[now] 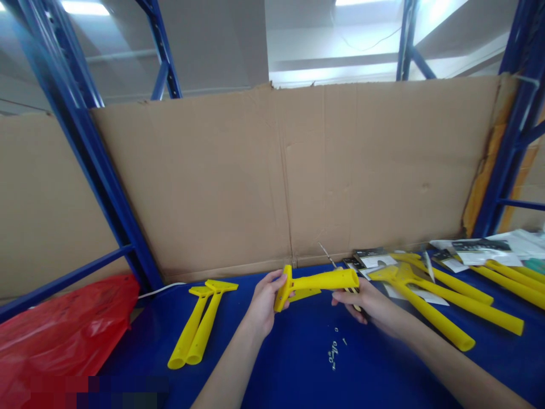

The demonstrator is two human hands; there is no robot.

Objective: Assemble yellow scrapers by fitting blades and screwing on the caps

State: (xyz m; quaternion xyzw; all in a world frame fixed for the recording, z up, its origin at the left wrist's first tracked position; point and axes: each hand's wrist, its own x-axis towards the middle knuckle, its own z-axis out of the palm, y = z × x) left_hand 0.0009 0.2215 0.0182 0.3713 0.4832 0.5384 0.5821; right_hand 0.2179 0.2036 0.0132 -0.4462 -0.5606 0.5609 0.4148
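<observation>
My left hand (264,298) is closed around the flat T-shaped head of a yellow plastic scraper handle (323,280), whose hollow tube points right. My right hand (361,301), beside the tube's open end, is closed on what looks like a screwdriver (327,254). Its thin metal shaft rises up and left behind the tube; a black and yellow grip shows partly between the fingers. Another flat yellow piece (303,294) shows below the tube, partly hidden; whether it is held I cannot tell. Several small screws and nuts (333,355) lie on the blue tabletop (298,363) below.
Two yellow handles (200,329) lie side by side at left, near a red plastic bag (97,318). At right are several longer yellow handles (443,324) and black-and-white packets (374,257). A cardboard panel (225,187) stands behind, between blue rack posts (114,210).
</observation>
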